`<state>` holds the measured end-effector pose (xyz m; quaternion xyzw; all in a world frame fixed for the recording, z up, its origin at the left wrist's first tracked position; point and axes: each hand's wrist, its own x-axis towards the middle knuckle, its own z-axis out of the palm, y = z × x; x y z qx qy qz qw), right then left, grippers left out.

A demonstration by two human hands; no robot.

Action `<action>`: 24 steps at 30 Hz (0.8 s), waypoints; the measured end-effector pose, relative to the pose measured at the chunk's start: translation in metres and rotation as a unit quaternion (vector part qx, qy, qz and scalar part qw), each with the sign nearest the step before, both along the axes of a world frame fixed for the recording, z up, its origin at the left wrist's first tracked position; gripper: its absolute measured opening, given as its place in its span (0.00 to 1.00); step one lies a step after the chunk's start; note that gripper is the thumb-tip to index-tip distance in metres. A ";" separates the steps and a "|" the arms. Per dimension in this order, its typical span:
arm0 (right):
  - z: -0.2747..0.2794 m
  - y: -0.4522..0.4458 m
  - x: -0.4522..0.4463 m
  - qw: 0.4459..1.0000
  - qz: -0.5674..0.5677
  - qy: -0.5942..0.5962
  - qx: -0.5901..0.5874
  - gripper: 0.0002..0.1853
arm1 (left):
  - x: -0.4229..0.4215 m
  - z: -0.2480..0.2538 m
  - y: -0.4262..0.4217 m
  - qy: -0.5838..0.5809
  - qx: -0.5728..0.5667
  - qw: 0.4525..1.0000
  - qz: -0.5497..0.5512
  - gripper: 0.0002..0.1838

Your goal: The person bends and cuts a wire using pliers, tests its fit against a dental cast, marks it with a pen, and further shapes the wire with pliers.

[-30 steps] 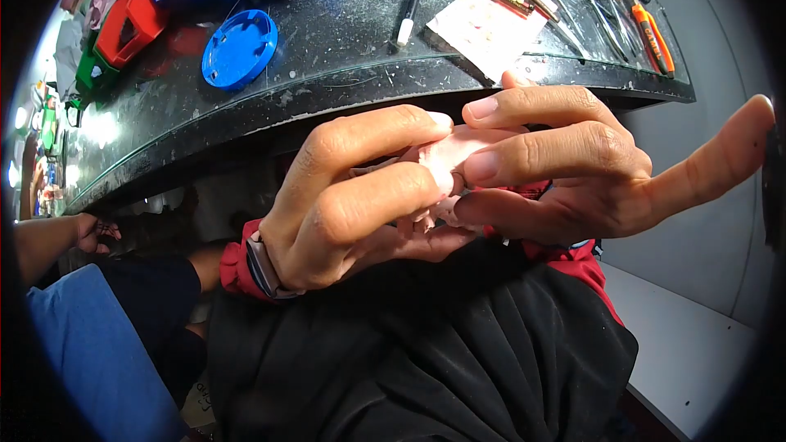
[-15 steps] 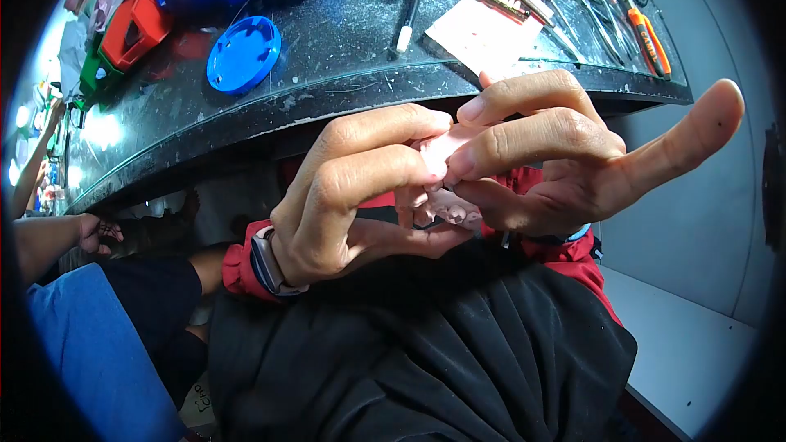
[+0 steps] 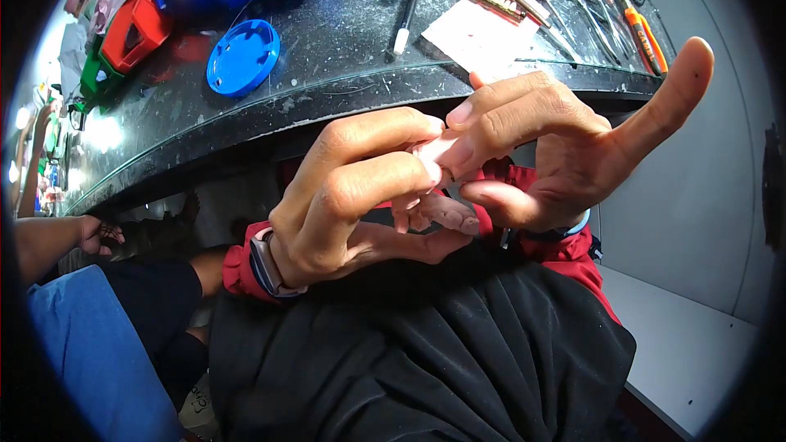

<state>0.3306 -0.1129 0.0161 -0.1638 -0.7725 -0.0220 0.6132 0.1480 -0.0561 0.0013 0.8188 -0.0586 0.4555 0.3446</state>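
My left hand [image 3: 336, 188] grips a pale pink, wax-like moulded piece [image 3: 449, 214] with a lumpy edge. Its thumb supports the piece from below, and two bent fingers press from above. Curled over the top from the other side, my right hand [image 3: 557, 139] has its fingertips against the pink material. One finger of that hand sticks out to the upper right, and its thumb stands a little apart from the piece. Fingers hide much of the piece, so its full shape cannot be made out.
On the dark bench [image 3: 327, 74] ahead lie a blue round lid [image 3: 243, 57], a white card [image 3: 475, 37], a strip of teeth [image 3: 501, 2], thin metal tools and an orange-handled cutter [image 3: 647, 41]. Red [image 3: 135, 24] and blue bins stand left. A co-worker's hand [image 3: 100, 233] is at left.
My right hand has tilted and shifted slightly left, its outstretched finger now higher. Its thumb has moved away from the pink piece, exposing more of it. My left hand has barely moved.
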 end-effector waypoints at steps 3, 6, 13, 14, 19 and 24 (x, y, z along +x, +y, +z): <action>0.000 -0.002 0.000 1.000 -0.011 -0.005 -0.018 0.68 | 0.000 0.000 0.000 0.004 0.001 1.000 0.001 0.34; -0.006 -0.017 -0.006 0.994 -0.063 0.029 -0.081 0.68 | 0.001 -0.003 0.002 0.005 0.004 1.000 -0.005 0.34; -0.001 -0.005 0.004 0.996 -0.066 -0.035 -0.042 0.68 | 0.005 -0.003 0.000 -0.009 -0.012 1.000 0.005 0.32; 0.002 -0.018 -0.005 0.990 -0.106 -0.014 -0.090 0.68 | 0.005 -0.005 -0.002 -0.016 -0.036 0.999 -0.006 0.32; -0.008 -0.001 -0.007 0.996 -0.014 0.086 -0.018 0.68 | 0.004 -0.008 -0.003 -0.013 -0.077 0.997 -0.028 0.33; -0.012 0.000 -0.005 0.997 -0.010 0.073 -0.004 0.68 | 0.002 -0.003 0.000 0.037 -0.020 0.999 -0.006 0.31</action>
